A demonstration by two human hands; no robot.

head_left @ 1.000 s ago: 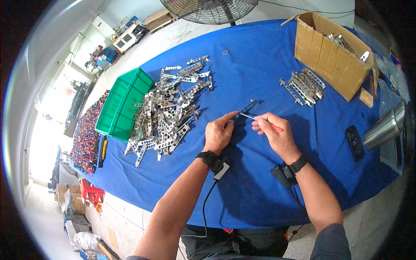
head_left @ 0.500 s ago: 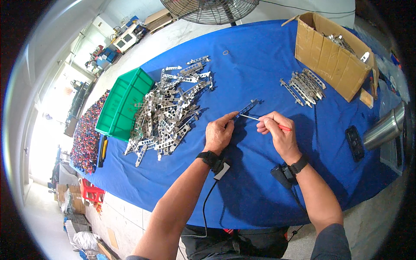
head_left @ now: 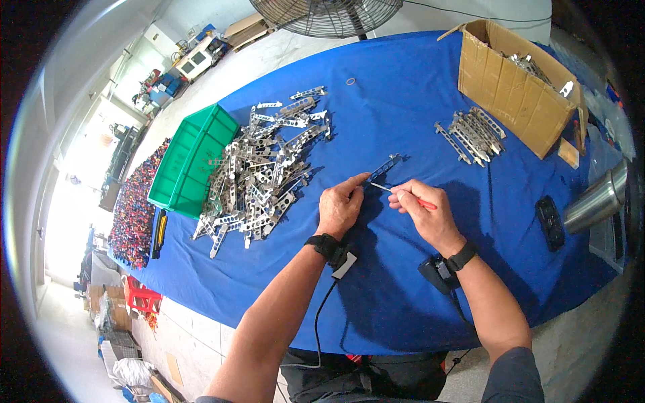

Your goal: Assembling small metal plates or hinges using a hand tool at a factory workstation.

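Blue cloth [head_left: 396, 74] bears one strip [head_left: 385, 167] beyond both hands [head_left: 339, 209] [head_left: 433, 213].

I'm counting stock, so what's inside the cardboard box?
Inside the cardboard box, some metal pieces show near the opening. Whatever lies deeper is covered by them and the box's side, so it cannot be seen.

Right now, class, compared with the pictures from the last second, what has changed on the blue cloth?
The right hand, holding the red-handled tool, shifted right, then back left and slightly toward the person. Nothing was visibly taken up or let go. The left hand stayed at the near end of the metal strip; the metal pile and green bin look unchanged.
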